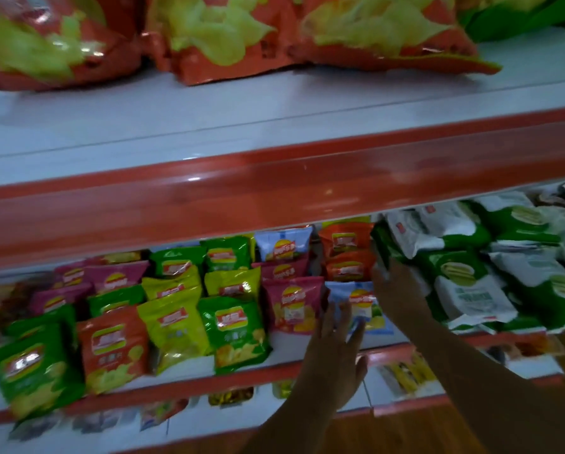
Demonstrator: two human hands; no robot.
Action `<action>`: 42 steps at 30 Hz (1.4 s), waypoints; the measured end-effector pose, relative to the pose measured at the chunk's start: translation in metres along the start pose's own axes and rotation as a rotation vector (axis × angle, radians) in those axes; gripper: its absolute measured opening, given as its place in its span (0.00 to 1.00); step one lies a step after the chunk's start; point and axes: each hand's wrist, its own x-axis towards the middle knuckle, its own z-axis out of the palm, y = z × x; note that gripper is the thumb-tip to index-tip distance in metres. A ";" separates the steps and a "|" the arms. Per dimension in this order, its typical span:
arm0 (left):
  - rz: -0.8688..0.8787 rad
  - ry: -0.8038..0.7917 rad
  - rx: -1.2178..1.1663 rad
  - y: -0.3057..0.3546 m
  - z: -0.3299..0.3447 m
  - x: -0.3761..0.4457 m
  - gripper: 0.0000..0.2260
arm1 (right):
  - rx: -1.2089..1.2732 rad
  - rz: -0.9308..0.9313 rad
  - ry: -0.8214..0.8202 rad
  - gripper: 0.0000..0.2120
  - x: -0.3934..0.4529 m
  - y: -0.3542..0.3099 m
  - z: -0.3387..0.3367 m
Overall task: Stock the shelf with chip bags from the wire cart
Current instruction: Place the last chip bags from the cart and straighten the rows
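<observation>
Left hand [335,352] nearest, fingers [328,317] spread and released, flat against the light blue chip bag [361,304] at the front of the middle shelf [182,383]. Right hand [394,288] further in, at the green-and-white bags [464,290] to the right; its fingers are blurred, so grip cannot be told. Small chip bags [173,326] fill the shelf leftward. Large orange bags [215,37] sit on the upper shelf [274,188].

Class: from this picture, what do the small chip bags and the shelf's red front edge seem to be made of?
Small chip bags: thin glossy plastic film, probably; they crinkle and glint.
Red front edge: smooth shiny moulded plastic, or perhaps painted metal; it shows soft highlights.
</observation>
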 end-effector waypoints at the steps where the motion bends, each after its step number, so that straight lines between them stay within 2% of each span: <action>1: -0.009 0.015 -0.003 0.002 -0.007 -0.010 0.26 | -0.057 -0.031 0.065 0.22 -0.012 -0.005 0.000; 3: -0.078 0.034 -0.018 0.001 -0.021 -0.035 0.24 | -0.243 -0.177 0.172 0.21 -0.035 -0.015 0.006; 5: -0.239 0.044 -0.062 -0.012 -0.038 -0.064 0.24 | -0.319 -0.315 0.153 0.21 -0.061 -0.038 0.015; 8: -0.576 0.072 -0.167 -0.059 -0.058 -0.116 0.24 | -0.339 -0.458 -0.086 0.26 -0.090 -0.076 0.051; 10: -0.771 0.019 -0.171 -0.098 -0.070 -0.152 0.25 | -0.408 -0.607 -0.193 0.25 -0.104 -0.107 0.082; 13: -0.877 -0.059 -0.096 -0.151 -0.074 -0.197 0.30 | -0.484 -0.806 -0.262 0.28 -0.128 -0.163 0.129; 15: -0.852 -0.033 -0.091 -0.179 -0.070 -0.218 0.31 | -0.552 -0.909 -0.263 0.33 -0.146 -0.192 0.159; 18: -0.832 -0.045 -0.022 -0.210 -0.055 -0.244 0.33 | -0.657 -0.955 -0.274 0.41 -0.164 -0.216 0.205; 22: -0.938 -0.015 -0.056 -0.242 -0.037 -0.279 0.35 | -0.679 -0.961 -0.310 0.40 -0.178 -0.240 0.256; 25: -0.866 0.002 -0.047 -0.267 -0.020 -0.295 0.31 | -0.733 -1.007 -0.369 0.44 -0.187 -0.256 0.286; 31: -0.654 -0.049 -0.064 -0.317 -0.016 -0.308 0.32 | -0.663 -0.826 -0.328 0.39 -0.199 -0.258 0.321; 35: -0.606 -0.120 -0.081 -0.328 -0.036 -0.316 0.32 | -0.560 -0.754 -0.326 0.36 -0.209 -0.262 0.320; 38: -0.595 -0.060 -0.115 -0.308 -0.057 -0.323 0.30 | -0.501 -0.731 -0.270 0.31 -0.230 -0.261 0.290; 39: -0.560 0.007 -0.096 -0.299 -0.061 -0.326 0.30 | -0.461 -0.729 -0.233 0.30 -0.236 -0.257 0.278; 42: -0.496 0.043 -0.174 -0.268 -0.081 -0.330 0.30 | -0.363 -0.678 -0.167 0.30 -0.254 -0.247 0.227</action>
